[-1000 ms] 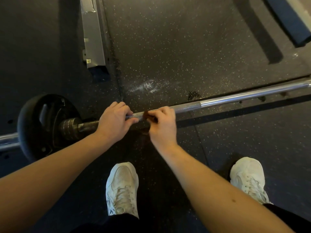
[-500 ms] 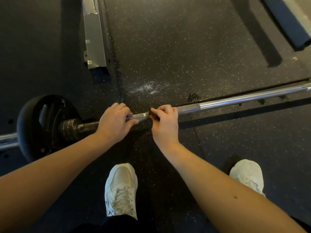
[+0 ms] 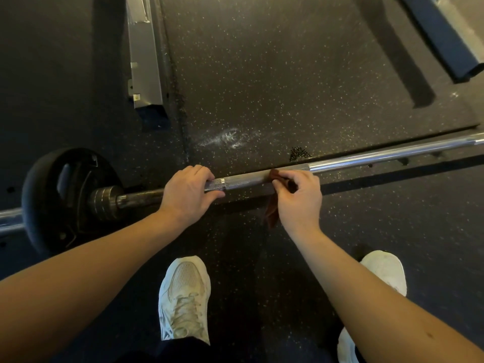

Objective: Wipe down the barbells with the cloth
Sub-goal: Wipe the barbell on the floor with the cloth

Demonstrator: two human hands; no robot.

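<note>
Rubber floor [image 3: 275, 74], plate [image 3: 47, 197] left; right hand [image 3: 301, 200] half-hides cloth [image 3: 271, 214], apparently pinched on barbell [image 3: 248, 180].

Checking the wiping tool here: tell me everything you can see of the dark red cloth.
The small dark reddish-brown cloth looks soft and crumpled. The right hand pinches it against the knurled steel barbell shaft; one bunched end shows on top of the bar, and a limp tail hangs below.

Ends of barbell [image 3: 248, 180] cut by frame edges; cloth [image 3: 271, 217] mostly hidden under right hand [image 3: 298, 203]; shoe [image 3: 387, 265] below barbell partly behind forearm [image 3: 366, 292].
</note>
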